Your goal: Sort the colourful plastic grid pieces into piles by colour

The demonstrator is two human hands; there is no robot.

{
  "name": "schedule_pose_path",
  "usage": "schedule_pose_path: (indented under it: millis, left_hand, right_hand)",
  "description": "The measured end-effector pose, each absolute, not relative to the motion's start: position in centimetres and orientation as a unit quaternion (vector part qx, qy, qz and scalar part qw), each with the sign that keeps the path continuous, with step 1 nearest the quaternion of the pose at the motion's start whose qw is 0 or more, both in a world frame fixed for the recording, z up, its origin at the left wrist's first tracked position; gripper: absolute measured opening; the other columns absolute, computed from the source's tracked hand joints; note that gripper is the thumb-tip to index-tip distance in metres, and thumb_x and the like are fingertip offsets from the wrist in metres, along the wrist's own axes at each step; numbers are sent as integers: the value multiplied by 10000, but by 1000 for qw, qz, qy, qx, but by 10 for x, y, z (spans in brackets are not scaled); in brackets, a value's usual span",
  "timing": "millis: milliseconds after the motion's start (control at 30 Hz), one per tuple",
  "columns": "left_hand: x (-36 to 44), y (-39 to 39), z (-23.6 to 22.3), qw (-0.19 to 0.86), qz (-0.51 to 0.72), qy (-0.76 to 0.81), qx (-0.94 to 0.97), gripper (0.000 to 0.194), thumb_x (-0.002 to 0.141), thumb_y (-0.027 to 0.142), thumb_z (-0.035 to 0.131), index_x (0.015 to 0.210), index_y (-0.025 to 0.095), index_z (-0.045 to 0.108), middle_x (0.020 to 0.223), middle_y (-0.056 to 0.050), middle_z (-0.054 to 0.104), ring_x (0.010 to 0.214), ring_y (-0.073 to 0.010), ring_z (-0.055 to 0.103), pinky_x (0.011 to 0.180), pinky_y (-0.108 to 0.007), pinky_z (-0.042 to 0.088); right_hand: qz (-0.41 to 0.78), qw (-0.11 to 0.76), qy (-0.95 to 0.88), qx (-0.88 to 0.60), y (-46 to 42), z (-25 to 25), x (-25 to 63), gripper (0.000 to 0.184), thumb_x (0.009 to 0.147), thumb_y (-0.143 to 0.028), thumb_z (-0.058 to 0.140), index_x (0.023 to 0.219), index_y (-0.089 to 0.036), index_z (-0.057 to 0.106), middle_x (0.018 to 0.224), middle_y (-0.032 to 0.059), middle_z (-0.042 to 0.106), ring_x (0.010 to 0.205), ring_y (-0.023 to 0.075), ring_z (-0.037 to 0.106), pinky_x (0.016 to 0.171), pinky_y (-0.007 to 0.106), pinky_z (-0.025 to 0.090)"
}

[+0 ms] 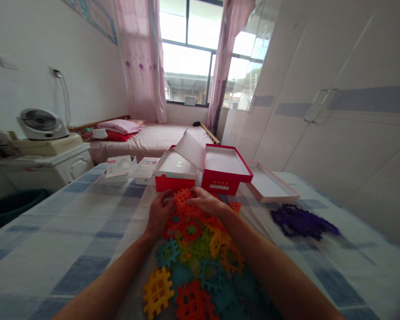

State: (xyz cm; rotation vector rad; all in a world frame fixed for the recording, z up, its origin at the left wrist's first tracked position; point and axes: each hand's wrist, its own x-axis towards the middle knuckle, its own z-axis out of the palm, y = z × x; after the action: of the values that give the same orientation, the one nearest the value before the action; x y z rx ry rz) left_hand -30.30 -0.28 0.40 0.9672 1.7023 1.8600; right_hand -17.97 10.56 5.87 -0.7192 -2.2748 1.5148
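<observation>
Both hands meet at the far end of a pile of notched plastic building pieces. My left hand (160, 214) curls its fingers against the left edge of an orange-red building piece (182, 198). From the right, my right hand (206, 201) grips the same piece, its thumb and fingertips partly hidden. Red, orange, green and teal pieces spread below and between my forearms, including a yellow piece (158, 291), a red piece (194, 302) and a teal piece (168, 252). To the right lies a separate heap of dark purple pieces (300, 221).
Beyond my hands stand an open red-and-white box (175, 183) and an open red box (222, 180). A shallow lid (273, 184) lies to their right, small white boxes (120, 168) to their left. The checked cloth (96, 231) covers the table; a bed (166, 135) is behind.
</observation>
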Motion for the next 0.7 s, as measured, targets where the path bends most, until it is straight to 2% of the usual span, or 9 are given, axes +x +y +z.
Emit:
schedule_pose_path:
  millis: [133,233,300,400,433,500,567,633,700]
  left_hand:
    - [-312,-2,-3,147,597,686,390,515,737,554,513,1021,136,612,942,-89,689,858,-245,645,728,-342,516]
    - [-322,1,-13,131,564,708,405,512,743,558,483,1021,147,611,948,-82,683,877,-253,642,744,-352,517]
    - [-328,2,-20,124,549,716,413,491,750,548,477,1029,167,613,981,-72,677,898,-250,639,775,-357,515]
    - [-334,4,-26,120,539,717,426,469,767,545,468,1039,192,615,1028,-65,665,932,-247,632,828,-371,504]
    - [-334,4,-27,121,537,716,428,464,770,544,468,1039,196,615,1039,-66,661,935,-247,631,842,-378,500]
    - [-335,3,-27,118,526,722,433,450,780,536,459,1033,198,614,1055,-73,652,940,-250,626,875,-398,486]
    - [-334,3,-25,107,510,731,441,433,791,530,443,1012,200,618,1072,-78,644,961,-256,616,920,-419,459]
    - [-333,2,-22,103,499,737,445,428,795,526,434,1000,201,621,1084,-81,640,985,-263,607,949,-432,440]
    - [-332,2,-20,106,497,739,441,429,795,525,433,997,198,624,1091,-83,639,991,-268,605,948,-438,442]
  right_hand:
    - [537,221,-776,-247,100,79,-132,251,724,-219,587,969,-172,557,830,-16,615,748,120,558,633,205,438]
    - [561,274,-746,-231,99,86,-59,303,759,-268,581,1043,-176,534,933,16,640,820,139,589,706,234,466]
    - [544,317,-719,-293,105,82,2,302,767,-298,570,1044,-183,537,940,25,656,810,147,605,721,254,476]
    - [476,389,-643,-457,122,68,98,325,707,-272,573,1018,-176,556,972,45,672,814,163,634,739,269,493]
    - [451,392,-621,-508,128,62,128,301,687,-261,559,972,-166,572,920,54,682,779,172,642,714,275,501]
    - [404,382,-596,-580,138,52,180,257,665,-241,519,896,-157,597,816,63,693,725,188,653,674,285,511]
    - [332,327,-597,-653,143,44,218,244,676,-221,461,854,-153,613,769,70,700,686,192,661,631,280,516]
    - [252,245,-617,-704,145,39,241,288,694,-207,426,882,-141,635,811,85,712,708,194,670,631,275,519]
    - [175,191,-630,-732,147,37,250,353,718,-217,429,980,-128,648,959,117,706,858,213,667,727,292,517]
